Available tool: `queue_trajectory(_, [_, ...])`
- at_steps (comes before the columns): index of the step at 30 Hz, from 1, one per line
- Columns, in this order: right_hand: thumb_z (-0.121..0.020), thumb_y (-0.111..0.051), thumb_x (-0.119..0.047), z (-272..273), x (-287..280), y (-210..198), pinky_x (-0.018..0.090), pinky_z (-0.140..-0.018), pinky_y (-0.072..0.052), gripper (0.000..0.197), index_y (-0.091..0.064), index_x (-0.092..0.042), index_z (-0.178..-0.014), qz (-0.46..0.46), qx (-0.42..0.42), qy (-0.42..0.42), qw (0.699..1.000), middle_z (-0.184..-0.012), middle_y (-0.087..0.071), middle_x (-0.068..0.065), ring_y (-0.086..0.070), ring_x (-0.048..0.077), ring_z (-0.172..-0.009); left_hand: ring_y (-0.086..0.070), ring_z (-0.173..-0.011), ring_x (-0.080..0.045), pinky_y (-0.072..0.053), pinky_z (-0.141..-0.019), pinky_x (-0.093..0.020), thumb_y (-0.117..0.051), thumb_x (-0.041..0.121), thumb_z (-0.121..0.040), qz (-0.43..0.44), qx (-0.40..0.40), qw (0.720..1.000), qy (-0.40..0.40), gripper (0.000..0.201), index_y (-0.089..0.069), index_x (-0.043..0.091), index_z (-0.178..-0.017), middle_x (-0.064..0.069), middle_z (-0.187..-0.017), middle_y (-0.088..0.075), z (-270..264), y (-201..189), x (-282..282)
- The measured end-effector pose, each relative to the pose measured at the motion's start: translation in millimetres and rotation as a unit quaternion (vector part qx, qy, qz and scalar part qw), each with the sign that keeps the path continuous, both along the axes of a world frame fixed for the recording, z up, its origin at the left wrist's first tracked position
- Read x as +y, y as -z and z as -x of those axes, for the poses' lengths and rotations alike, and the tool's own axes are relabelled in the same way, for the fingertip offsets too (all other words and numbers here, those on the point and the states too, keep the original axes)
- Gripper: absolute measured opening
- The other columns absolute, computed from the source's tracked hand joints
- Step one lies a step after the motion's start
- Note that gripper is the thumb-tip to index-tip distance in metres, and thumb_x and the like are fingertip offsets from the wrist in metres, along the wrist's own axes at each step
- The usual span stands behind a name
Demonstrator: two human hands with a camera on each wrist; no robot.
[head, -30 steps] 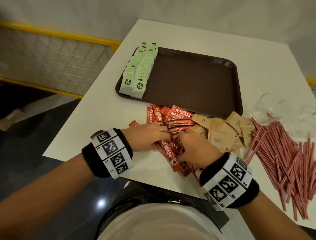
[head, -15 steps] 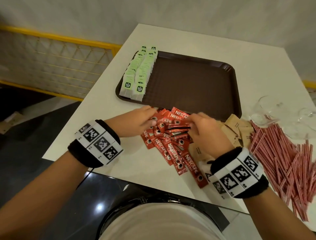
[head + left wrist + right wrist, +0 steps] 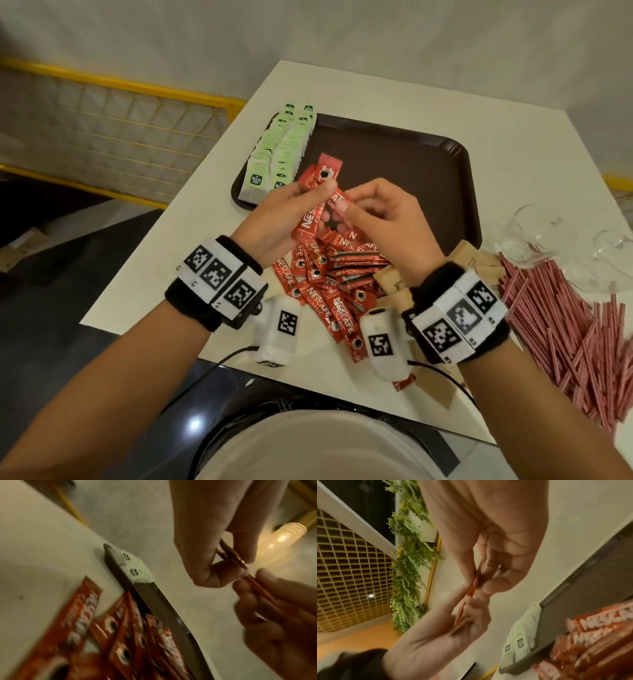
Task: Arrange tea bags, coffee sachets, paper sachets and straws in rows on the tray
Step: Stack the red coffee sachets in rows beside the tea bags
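Head view: both hands, left hand (image 3: pixel 274 219) and right hand (image 3: pixel 387 219), now lifted, pinch coffee sachets (image 3: pixel 317 205).

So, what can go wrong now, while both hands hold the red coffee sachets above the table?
1. The left hand and right hand share a loose fan of red Nescafe coffee sachets; one could slip from the grip onto the pile of red sachets below.
2. Laid down uneven, they may disturb the two rows of green tea bags on the dark brown plastic tray.
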State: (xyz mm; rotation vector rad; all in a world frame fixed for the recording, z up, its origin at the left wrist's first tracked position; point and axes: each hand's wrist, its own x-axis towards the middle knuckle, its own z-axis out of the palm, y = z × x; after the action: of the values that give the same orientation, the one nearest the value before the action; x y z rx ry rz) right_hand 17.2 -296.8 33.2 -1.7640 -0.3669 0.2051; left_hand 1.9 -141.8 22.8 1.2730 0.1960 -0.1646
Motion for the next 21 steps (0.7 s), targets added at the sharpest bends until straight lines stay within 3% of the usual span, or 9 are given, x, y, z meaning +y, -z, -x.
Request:
queue_trajectory(2, [-0.088, -0.064, -0.016, -1, 7, 0, 0.023, -0.055, -0.052, 0.015, -0.061, -0.004, -0.096, -0.011, -0.004, -0.01, 1.0, -0.081, -0.07, 0.01, -0.064, 0.015, -0.066, -0.053, -0.054, -0.004, -0.045, -0.054, -0.015, -0.055, 0.025, -0.092, 0.058, 0.015, 0.998, -0.014, 0.017, -0.061, 0.009, -0.093, 0.0, -0.065, -0.056, -3, -2, -4])
queue_trajectory(4, [-0.087, -0.065, -0.02, -5, 6, -2, 0.028, -0.064, -0.054, 0.014, -0.064, -0.008, -0.096, 0.013, -0.024, -0.037, 0.999, -0.084, -0.069, 0.008, -0.064, 0.017, -0.069, -0.056, -0.056, -0.004, -0.046, -0.052, -0.016, -0.051, 0.029, -0.095, 0.064, 0.018, 0.997, -0.026, 0.022, -0.06, 0.01, -0.088, 0.002, -0.065, -0.059, -3, -1, -6])
queue_trajectory(7, [-0.083, -0.069, -0.027, -18, -10, -5, 0.032, -0.092, -0.048, 0.033, -0.06, -0.022, -0.114, 0.176, -0.034, -0.127, 0.976, -0.112, -0.063, 0.001, -0.059, 0.014, -0.102, -0.061, -0.073, -0.01, -0.053, -0.065, -0.022, -0.046, 0.032, -0.097, 0.063, 0.022, 0.995, -0.071, 0.026, -0.056, 0.011, -0.085, 0.0, -0.075, -0.061, -1, 3, 0])
queue_trajectory(8, [-0.081, -0.071, -0.027, -20, -16, -4, 0.032, -0.098, -0.043, 0.047, -0.053, -0.024, -0.124, 0.277, -0.044, -0.161, 0.946, -0.121, -0.056, -0.001, -0.052, 0.013, -0.112, -0.062, -0.079, -0.013, -0.055, -0.07, -0.024, -0.045, 0.03, -0.098, 0.075, 0.026, 0.993, -0.09, 0.024, -0.055, 0.011, -0.086, -0.003, -0.08, -0.063, 0, 4, 5])
queue_trajectory(10, [-0.078, -0.073, -0.026, -20, -20, 4, 0.037, -0.103, -0.038, 0.069, -0.037, -0.026, -0.137, 0.471, -0.098, -0.218, 0.849, -0.13, -0.044, 0.0, -0.039, 0.018, -0.122, -0.066, -0.082, -0.018, -0.056, -0.076, -0.028, -0.043, 0.024, -0.099, 0.102, 0.034, 0.988, -0.112, 0.019, -0.052, 0.01, -0.091, -0.006, -0.081, -0.067, 1, 8, 12])
queue_trajectory(11, [-0.078, -0.071, -0.025, -18, -18, 10, 0.04, -0.104, -0.037, 0.075, -0.03, -0.026, -0.14, 0.531, -0.125, -0.239, 0.803, -0.132, -0.04, 0.002, -0.035, 0.021, -0.124, -0.068, -0.079, -0.018, -0.056, -0.075, -0.028, -0.043, 0.02, -0.1, 0.109, 0.036, 0.987, -0.116, 0.015, -0.052, 0.01, -0.094, -0.006, -0.078, -0.067, 2, 9, 13])
queue_trajectory(13, [-0.08, -0.068, -0.019, -14, -13, 22, 0.043, -0.102, -0.04, 0.079, -0.021, -0.022, -0.144, 0.591, -0.142, -0.259, 0.751, -0.136, -0.035, 0.005, -0.032, 0.024, -0.126, -0.066, -0.069, -0.016, -0.055, -0.067, -0.027, -0.041, 0.013, -0.1, 0.116, 0.042, 0.985, -0.122, 0.01, -0.051, 0.011, -0.1, -0.004, -0.071, -0.062, 3, 11, 12])
queue_trajectory(16, [-0.082, -0.067, -0.014, -8, -4, 32, 0.042, -0.099, -0.043, 0.075, -0.023, -0.016, -0.142, 0.618, -0.166, -0.26, 0.723, -0.138, -0.033, 0.009, -0.035, 0.026, -0.127, -0.055, -0.053, -0.01, -0.048, -0.056, -0.023, -0.042, 0.011, -0.099, 0.13, 0.057, 0.981, -0.135, 0.011, -0.049, 0.015, -0.107, 0.0, -0.061, -0.051, 4, 20, 12])
queue_trajectory(21, [-0.084, -0.063, -0.011, -12, 4, 37, 0.039, -0.094, -0.046, 0.058, -0.034, -0.013, -0.135, 0.6, -0.204, -0.259, 0.729, -0.132, -0.041, 0.009, -0.042, 0.027, -0.119, -0.046, -0.045, -0.006, -0.046, -0.049, -0.02, -0.052, 0.023, -0.096, 0.102, 0.078, 0.985, -0.114, 0.012, -0.048, 0.014, -0.104, 0.005, -0.053, -0.043, 6, 35, 13])
